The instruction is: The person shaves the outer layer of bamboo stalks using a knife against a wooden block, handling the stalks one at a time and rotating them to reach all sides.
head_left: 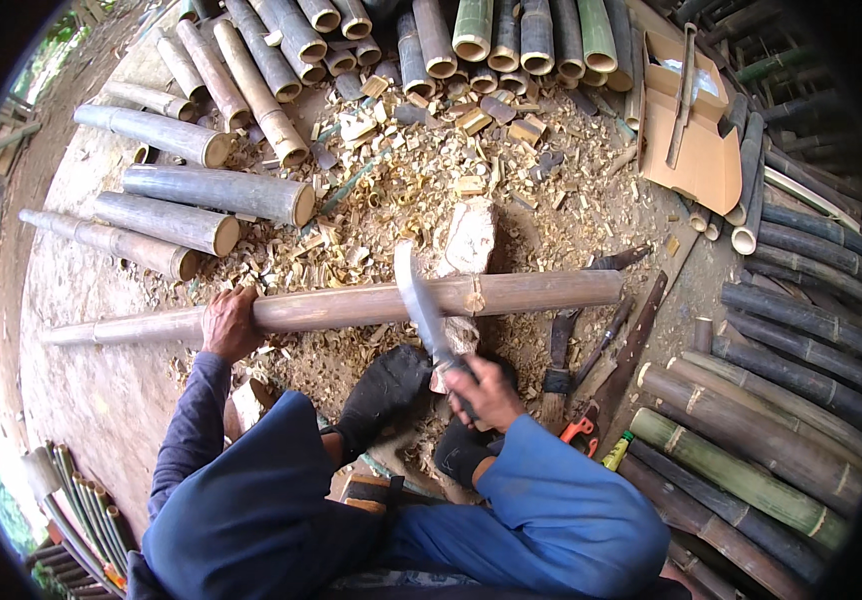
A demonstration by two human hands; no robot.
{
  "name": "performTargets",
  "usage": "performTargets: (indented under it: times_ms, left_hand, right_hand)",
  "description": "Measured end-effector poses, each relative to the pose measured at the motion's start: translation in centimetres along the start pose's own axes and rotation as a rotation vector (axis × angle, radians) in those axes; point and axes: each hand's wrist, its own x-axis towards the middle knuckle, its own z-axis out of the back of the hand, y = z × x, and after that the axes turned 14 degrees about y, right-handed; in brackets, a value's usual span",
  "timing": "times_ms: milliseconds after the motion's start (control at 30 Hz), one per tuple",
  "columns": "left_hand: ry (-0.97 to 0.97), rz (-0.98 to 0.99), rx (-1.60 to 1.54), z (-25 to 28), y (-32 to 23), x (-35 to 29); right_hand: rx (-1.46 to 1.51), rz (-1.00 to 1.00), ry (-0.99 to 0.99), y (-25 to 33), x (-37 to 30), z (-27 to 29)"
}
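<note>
A long brown bamboo pole (351, 304) lies crosswise in front of me, over a pale block (471, 236). My left hand (231, 322) is closed around the pole, left of its middle. In my right hand (491, 392) is the dark handle of a curved machete (419, 300), gripped with the fingers wrapped round it. Its slightly blurred blade points up and away, crossing in front of the pole just left of a knobby node (474, 294). Whether the blade touches the bamboo I cannot tell. My dark-covered feet (381, 392) are just on the near side of the pole.
Pale chips (391, 170) cover the ground beyond the pole. Cut bamboo lengths (221, 193) lie at the far left, with more bamboo (751, 425) stacked at right. Near my right knee are an orange-handled tool (581, 428) and dark blades (636, 345). A cardboard box (691, 150) stands far right.
</note>
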Motion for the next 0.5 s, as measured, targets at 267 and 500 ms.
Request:
performTargets:
  times_ms: [267, 500]
  left_hand:
    - [0.287, 0.018, -0.037, 1.8, 0.8, 2.0]
    - [0.422, 0.009, -0.01, 2.6, 1.6, 2.8]
  right_hand:
    - [0.289, 0.366, -0.579, -0.2, -1.1, 3.8]
    - [0.239, 0.249, -0.294, -0.6, -0.3, 2.2]
